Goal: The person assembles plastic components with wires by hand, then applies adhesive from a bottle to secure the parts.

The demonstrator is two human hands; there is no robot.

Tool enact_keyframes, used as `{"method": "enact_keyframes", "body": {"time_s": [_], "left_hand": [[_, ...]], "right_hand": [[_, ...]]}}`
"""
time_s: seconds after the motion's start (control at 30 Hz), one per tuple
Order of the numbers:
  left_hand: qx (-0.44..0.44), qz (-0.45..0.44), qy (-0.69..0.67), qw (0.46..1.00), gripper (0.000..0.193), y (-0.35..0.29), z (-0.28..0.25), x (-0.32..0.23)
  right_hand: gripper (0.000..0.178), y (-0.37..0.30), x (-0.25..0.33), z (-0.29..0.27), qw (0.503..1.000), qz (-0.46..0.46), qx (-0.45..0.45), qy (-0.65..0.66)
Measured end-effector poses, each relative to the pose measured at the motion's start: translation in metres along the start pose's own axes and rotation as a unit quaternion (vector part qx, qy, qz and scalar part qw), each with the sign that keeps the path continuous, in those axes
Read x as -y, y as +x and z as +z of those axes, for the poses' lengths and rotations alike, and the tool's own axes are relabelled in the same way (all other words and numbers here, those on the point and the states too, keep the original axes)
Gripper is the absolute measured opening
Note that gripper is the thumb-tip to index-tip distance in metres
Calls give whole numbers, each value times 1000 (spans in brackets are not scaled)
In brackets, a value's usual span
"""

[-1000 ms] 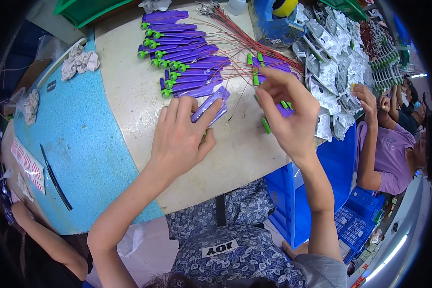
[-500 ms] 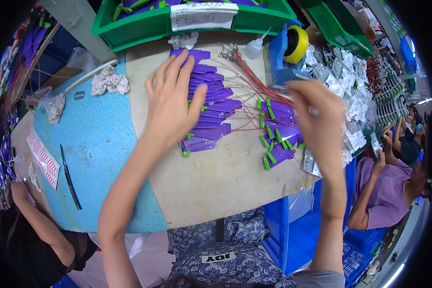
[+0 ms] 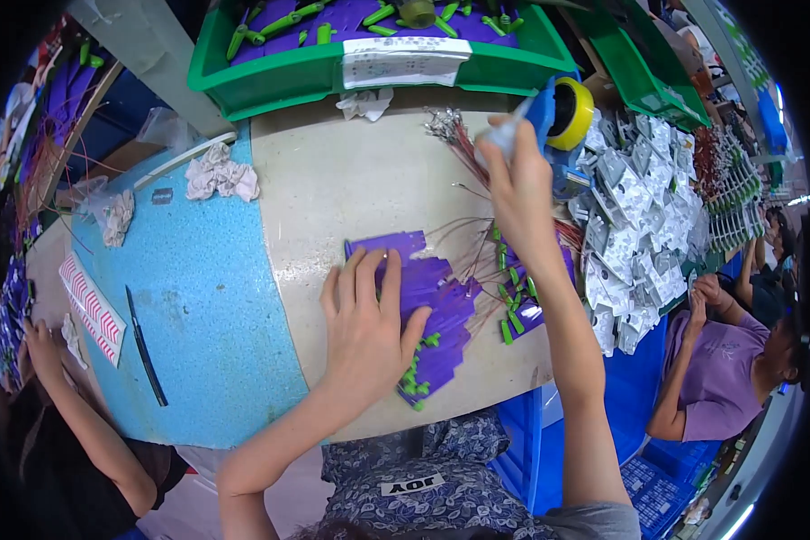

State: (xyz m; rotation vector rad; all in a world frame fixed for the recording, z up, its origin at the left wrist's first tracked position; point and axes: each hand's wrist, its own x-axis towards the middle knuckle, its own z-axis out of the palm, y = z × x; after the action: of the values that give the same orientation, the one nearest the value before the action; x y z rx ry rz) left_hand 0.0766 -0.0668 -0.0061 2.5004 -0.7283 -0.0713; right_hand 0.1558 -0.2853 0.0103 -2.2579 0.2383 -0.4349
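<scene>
My left hand lies palm down on the left edge of a fanned row of flat purple pieces with small green parts at their near ends. Its fingers are stretched out, the thumb apart. Beside the blue tape dispenser, my right hand grips a small white squeeze bottle, partly hidden and blurred. Thin red wires with bare metal ends stretch beneath that hand. A second group of purple pieces with green parts lies to the right, partly behind my right forearm.
A green bin of purple and green parts stands at the back. Yellow tape sits in the blue dispenser. White metal brackets are heaped at right. A black pen-like tool and crumpled cloth lie on the blue mat.
The purple row has come nearer to me and turned, with my left hand on it. My right hand has moved forward and left and taken up the white squeeze bottle.
</scene>
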Motion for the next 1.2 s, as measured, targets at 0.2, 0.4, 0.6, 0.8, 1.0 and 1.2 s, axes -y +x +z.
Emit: {"method": "enact_keyframes", "body": {"time_s": [0.2,0.4,0.6,0.8,1.0,1.2], "left_hand": [[-40,110,-29,993,34,46,-24,69],[-72,101,-174,977,52,59,-8,88],[-77,66,-212,972,66,60,-6,87],[-78,71,-203,973,68,59,-6,89],[-83,81,-216,970,66,62,-7,89],[-94,100,-224,965,64,63,-7,89]], "right_hand": [[26,-86,24,-33,932,187,172,259],[19,-89,11,-11,966,135,55,214],[17,-77,9,6,986,56,-8,154],[18,-72,6,12,989,75,19,127],[14,-75,13,-7,984,109,-34,139],[16,-76,26,-11,991,61,31,117]]}}
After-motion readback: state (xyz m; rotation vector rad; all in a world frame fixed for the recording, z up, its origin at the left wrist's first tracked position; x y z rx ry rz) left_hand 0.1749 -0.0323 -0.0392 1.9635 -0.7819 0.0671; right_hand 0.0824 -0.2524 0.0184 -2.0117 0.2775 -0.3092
